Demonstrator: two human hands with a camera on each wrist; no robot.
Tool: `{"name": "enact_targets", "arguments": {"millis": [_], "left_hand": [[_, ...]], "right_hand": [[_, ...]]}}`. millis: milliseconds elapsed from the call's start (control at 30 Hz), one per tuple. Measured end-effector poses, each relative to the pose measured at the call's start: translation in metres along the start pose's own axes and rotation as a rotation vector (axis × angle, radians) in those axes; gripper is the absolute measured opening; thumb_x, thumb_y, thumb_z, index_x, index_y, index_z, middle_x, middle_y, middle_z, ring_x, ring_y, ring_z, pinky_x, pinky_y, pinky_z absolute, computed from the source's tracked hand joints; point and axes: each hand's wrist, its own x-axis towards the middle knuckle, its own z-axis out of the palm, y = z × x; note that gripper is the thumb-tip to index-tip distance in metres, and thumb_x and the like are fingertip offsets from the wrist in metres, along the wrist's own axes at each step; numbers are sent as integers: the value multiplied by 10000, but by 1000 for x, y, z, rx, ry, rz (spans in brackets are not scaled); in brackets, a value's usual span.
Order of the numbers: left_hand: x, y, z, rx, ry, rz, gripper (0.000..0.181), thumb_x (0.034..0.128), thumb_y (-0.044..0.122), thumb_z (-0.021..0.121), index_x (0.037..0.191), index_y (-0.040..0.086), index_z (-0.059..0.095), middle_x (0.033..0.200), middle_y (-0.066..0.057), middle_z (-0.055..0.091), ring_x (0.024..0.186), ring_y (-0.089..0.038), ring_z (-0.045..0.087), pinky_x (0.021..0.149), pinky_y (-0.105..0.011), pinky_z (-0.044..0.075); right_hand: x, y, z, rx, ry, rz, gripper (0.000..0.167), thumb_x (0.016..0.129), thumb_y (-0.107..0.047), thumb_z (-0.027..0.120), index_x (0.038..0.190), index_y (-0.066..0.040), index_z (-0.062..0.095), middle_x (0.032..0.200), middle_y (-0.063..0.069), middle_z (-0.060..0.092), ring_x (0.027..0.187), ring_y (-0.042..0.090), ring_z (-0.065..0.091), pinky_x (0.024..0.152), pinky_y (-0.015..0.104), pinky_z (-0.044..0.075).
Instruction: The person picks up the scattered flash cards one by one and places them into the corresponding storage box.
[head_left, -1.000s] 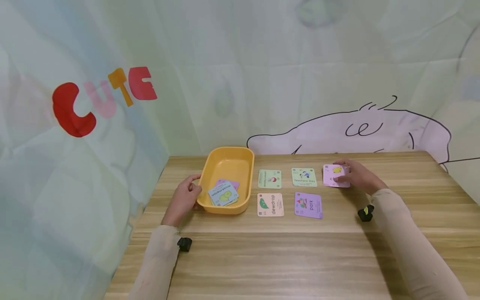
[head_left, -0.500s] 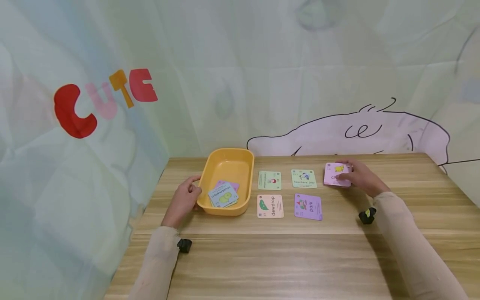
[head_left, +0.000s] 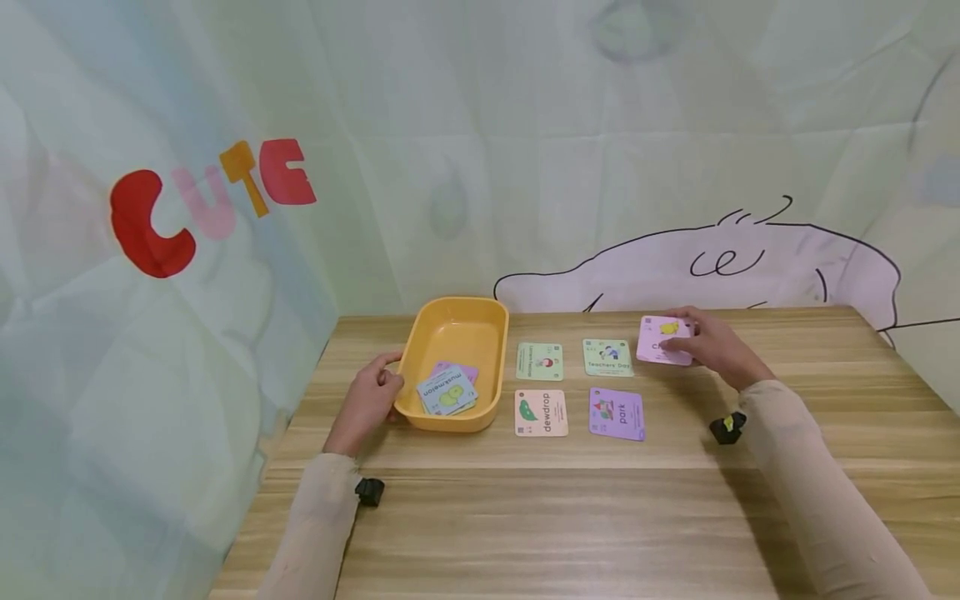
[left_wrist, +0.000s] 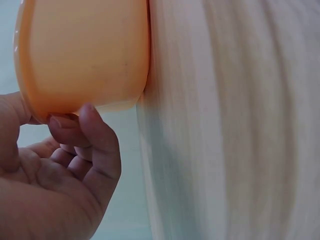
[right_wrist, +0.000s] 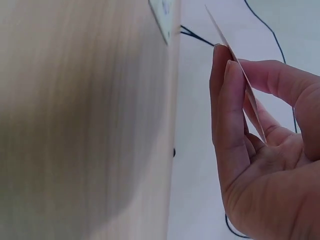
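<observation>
My right hand (head_left: 716, 346) pinches a pink flash card (head_left: 664, 340) with a yellow animal picture, its thumb across the front. In the right wrist view the card (right_wrist: 256, 107) appears edge-on between thumb and fingers, raised off the table. The thumb hides part of its word. At the left, my left hand (head_left: 365, 404) holds the side of a yellow plastic tray (head_left: 461, 333). The left wrist view has the thumb at the rim of the tray (left_wrist: 85, 55) and curled fingers against its outer wall. A blue "muskmelon" card (head_left: 447, 390) lies in the tray over a purple card (head_left: 467, 369).
Right of the tray, two green cards, the Lantern Festival card (head_left: 539, 362) and the Teachers' Day card (head_left: 608, 357), lie in a back row. Before them lie the dewdrop card (head_left: 541, 413) and the purple park card (head_left: 617, 413). A printed curtain (head_left: 420, 167) hangs behind the wooden table (head_left: 525, 525).
My right hand has lifted the pink card off the table and shifted it slightly left, toward the Teachers' Day card. The left hand and tray have stayed in place.
</observation>
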Motion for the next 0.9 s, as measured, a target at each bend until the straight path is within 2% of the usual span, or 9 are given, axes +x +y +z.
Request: {"name": "enact_targets", "arguments": {"millis": [533, 900], "left_hand": [[0, 0, 1, 9, 12, -7, 501, 1003, 167, 490, 1502, 124, 466, 908, -137, 549, 619, -219, 528, 562, -321, 524], [-1, 0, 0, 7, 6, 8, 502, 1000, 170, 485, 1499, 121, 468, 911, -137, 549, 622, -202, 526, 567, -324, 528]], "right_hand": [[6, -25, 17, 64, -16, -47, 576, 971, -167, 668, 1489, -83, 433, 1313, 219, 492, 1077, 318, 567, 809, 293, 561], [11, -38, 35, 65, 6, -78, 557, 969, -182, 679, 1481, -137, 464, 1320, 200, 531, 1083, 326, 582, 816, 322, 556]]}}
